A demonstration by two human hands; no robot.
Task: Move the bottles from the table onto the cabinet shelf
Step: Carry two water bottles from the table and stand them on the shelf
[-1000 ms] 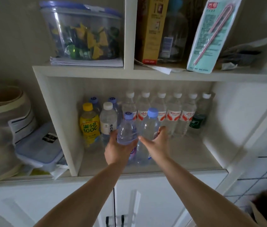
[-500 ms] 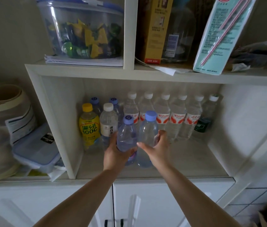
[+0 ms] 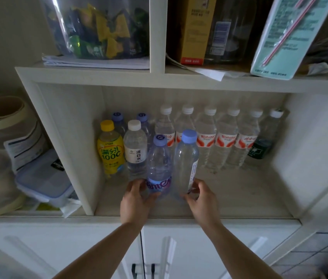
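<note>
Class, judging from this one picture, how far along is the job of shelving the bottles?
Done: many bottles already stand on the cabinet shelf, including a white-capped back row. In hand: the left hand and right hand each grip a blue-capped bottle low on the shelf. Left: releasing them; the table is unseen.

The two front bottles (image 3: pixel 160 166) (image 3: pixel 186 164) are clear, glossy plastic with smooth lilac caps; one wears a shiny purple label. Behind, the row of water bottles (image 3: pixel 226 141) is ribbed clear plastic with white caps. The yellow bottle (image 3: pixel 110 150) has a glossy printed wrap. The shelf (image 3: pixel 239 194) is pale matt wood-grain laminate. The tub (image 3: pixel 44 182) at left is frosted plastic.
</note>
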